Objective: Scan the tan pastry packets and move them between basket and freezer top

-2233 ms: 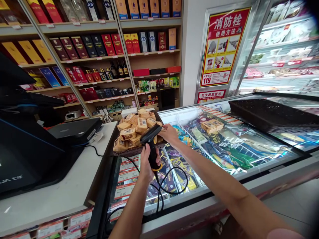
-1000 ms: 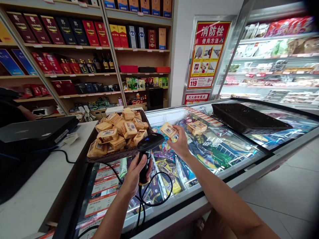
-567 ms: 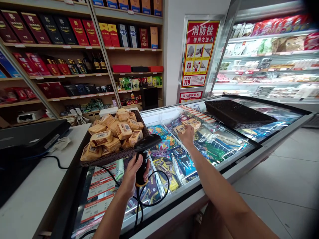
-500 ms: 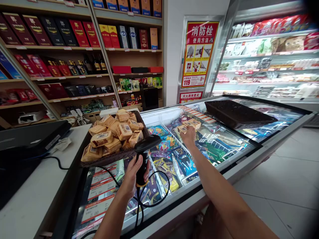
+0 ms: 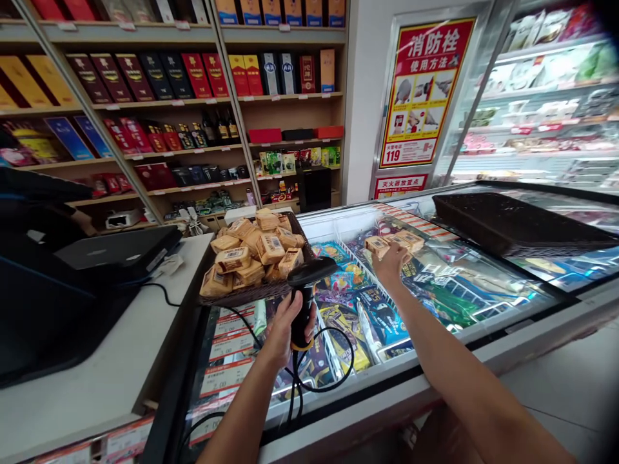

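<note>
Fingers of the left hand are wrapped around the grip of the scanner, the thumb along its left side; the grasp is firm. The scanner is raised over the left part of the freezer, just beside the basket in view. Its grip stands nearly upright. The long axis of its head runs left to right, the right end slightly higher, with the nose pointing right. Its cable leaves the foot of the grip and forms a loop over the glass.

The right hand extends over the freezer, fingers bent at a pack (whether they grip it or have let it go cannot be told; the hand hides part of it). This pack lies at the left end of a short row of similar ones on the glass, the row's long axis running left to right.

The basket, dark and woven, sits at the freezer's left end near the counter, heaped with wrapped packs at mixed angles, barcodes visible on several. A dark tray rests on the glass farther right, lengthwise left to right.
</note>
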Available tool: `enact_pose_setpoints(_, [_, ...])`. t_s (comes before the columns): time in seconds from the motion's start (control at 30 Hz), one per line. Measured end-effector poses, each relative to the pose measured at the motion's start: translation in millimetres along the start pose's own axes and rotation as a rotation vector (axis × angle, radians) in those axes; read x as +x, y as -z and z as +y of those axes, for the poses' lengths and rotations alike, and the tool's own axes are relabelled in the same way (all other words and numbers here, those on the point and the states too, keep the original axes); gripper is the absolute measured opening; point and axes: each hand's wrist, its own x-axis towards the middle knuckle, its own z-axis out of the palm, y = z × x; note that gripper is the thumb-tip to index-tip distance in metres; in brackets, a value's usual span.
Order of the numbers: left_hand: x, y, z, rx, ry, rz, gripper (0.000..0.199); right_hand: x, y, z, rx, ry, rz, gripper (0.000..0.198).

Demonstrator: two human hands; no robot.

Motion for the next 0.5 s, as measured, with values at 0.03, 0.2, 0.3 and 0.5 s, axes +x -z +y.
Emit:
enact_pose_setpoints(0.03, [0.0,-0.4,1.1,-0.007,-0.022,0.013,0.05,-6.6,1.7,-11.9,0.017,0.059,-0.049,0.041])
enact_pose_setpoints(0.2, [1.0,4.6,13.0,-0.048,-0.212,0.133,0.05,-52.1,3.6,-94.2,0.276,0.281,-0.547,0.055])
enact_pose_setpoints(0.3, [3.4,11.8,21.3,-0.077,-0.284,0.202,0.049,-71.0,-8.4,-136.7,0.298,0.363,-0.718,0.077])
enact_pose_setpoints(0.5, [8.6,19.2,26.6,-0.107,-0.325,0.251,0.052,-78.1,-26.7,-164.3,0.314,0.348,-0.66,0.076])
